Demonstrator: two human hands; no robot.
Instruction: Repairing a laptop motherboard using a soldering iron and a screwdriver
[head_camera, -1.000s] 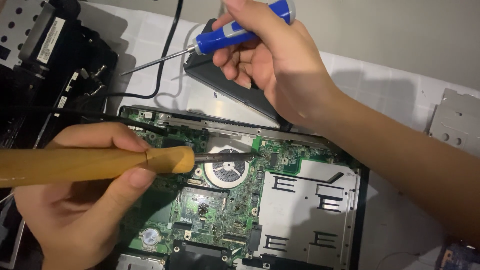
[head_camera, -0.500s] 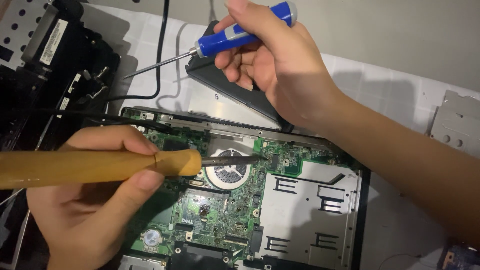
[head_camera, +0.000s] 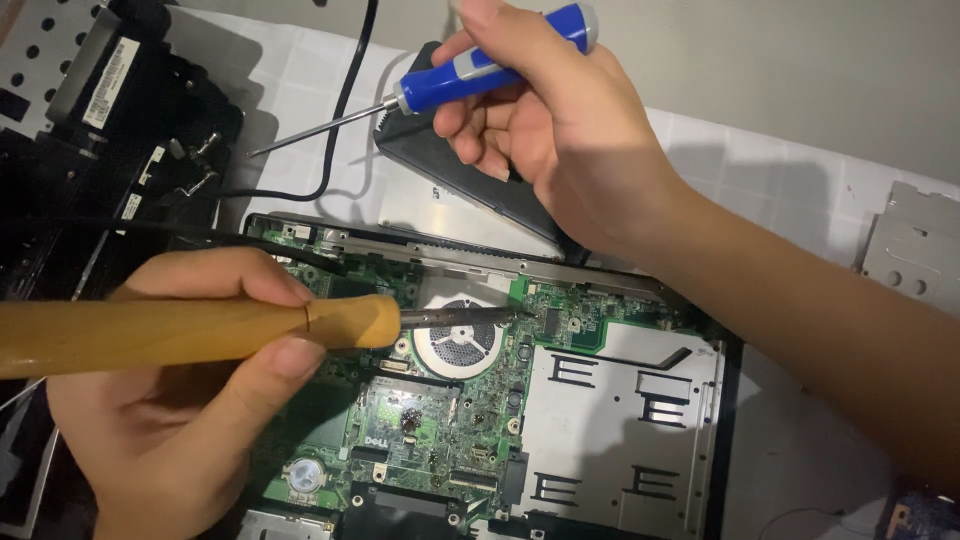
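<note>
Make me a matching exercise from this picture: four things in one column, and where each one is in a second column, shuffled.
Things:
1. wooden-handled screwdriver
2. blue-handled screwdriver
3. round fan
4. perforated metal bracket

Places:
A. on the white surface at the right edge
B. in the right hand, above the laptop
C. set in the green circuit board, under a tool tip
D. in the left hand, lying level

Pairs: 1-D, 2-B, 3-C, 4-A

A white cloth (head_camera: 760, 170) covers the work surface below a plain grey wall (head_camera: 800, 70).
</note>
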